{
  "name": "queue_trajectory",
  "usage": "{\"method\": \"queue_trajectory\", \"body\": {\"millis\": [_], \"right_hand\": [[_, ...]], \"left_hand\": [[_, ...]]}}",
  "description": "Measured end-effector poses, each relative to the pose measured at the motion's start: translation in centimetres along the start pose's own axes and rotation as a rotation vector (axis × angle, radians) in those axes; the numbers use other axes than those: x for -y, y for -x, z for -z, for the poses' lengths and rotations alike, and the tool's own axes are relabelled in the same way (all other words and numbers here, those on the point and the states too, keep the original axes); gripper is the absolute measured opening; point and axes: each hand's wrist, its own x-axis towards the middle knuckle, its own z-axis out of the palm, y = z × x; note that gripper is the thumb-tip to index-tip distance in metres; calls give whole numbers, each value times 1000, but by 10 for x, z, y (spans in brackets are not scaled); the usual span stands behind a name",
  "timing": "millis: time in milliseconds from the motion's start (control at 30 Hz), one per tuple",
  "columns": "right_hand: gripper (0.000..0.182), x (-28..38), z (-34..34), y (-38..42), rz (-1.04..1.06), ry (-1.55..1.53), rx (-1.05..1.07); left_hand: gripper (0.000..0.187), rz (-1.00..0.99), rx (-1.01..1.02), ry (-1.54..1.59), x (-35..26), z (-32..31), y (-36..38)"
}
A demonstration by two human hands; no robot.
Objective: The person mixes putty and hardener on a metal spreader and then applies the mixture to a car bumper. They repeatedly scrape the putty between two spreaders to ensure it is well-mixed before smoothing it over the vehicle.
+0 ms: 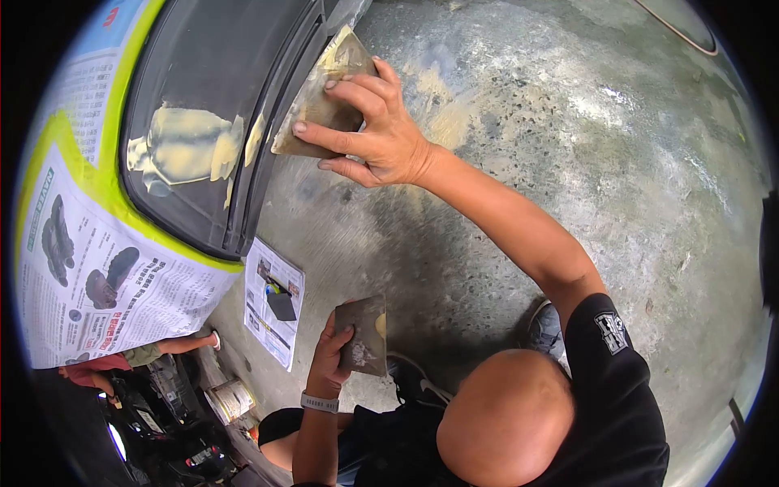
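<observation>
My right hand [377, 130] grips a thin flat filler spreader [308, 107], its fingers spread across the face. Cream filler smears the spreader, which is at the edge of a dark car panel [219, 57]. On that panel lies a patch of pale yellow filler [191, 146], with smaller streaks beside the trim groove. Lower down, my left hand [326, 357] pinches a square grey plate [363, 333] between thumb and fingers. The plate carries a yellow dab at its right edge and a whitish smear on its face. A grey watch band circles the left wrist.
Newspaper [122, 276] held by lime-green tape [81, 170] covers the bodywork around the panel. A printed sheet [274, 304] lies on the concrete floor [535, 162]. A can [231, 402] stands at lower left, close to dark clutter and another person's leg [185, 344].
</observation>
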Motion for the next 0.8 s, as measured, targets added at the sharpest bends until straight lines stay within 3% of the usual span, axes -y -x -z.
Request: {"method": "queue_trajectory", "body": {"millis": [233, 467, 533, 667, 800], "right_hand": [[55, -12, -39, 5, 19, -16, -160], [50, -11, -24, 25, -61, 20, -75], [61, -4, -20, 18, -89, -63, -158], [62, 9, -16, 2, -105, -55, -154], [62, 14, -7, 21, -156, -58, -33]], "left_hand": [[64, 28, -62, 59, 7, 6, 0], [63, 41, -73, 82, 0, -6, -1], [61, 35, -63, 85, -1, -10, -1], [63, 39, -38, 77, -6, -17, -1], [62, 24, -29, 44, -9, -22, -1]]}}
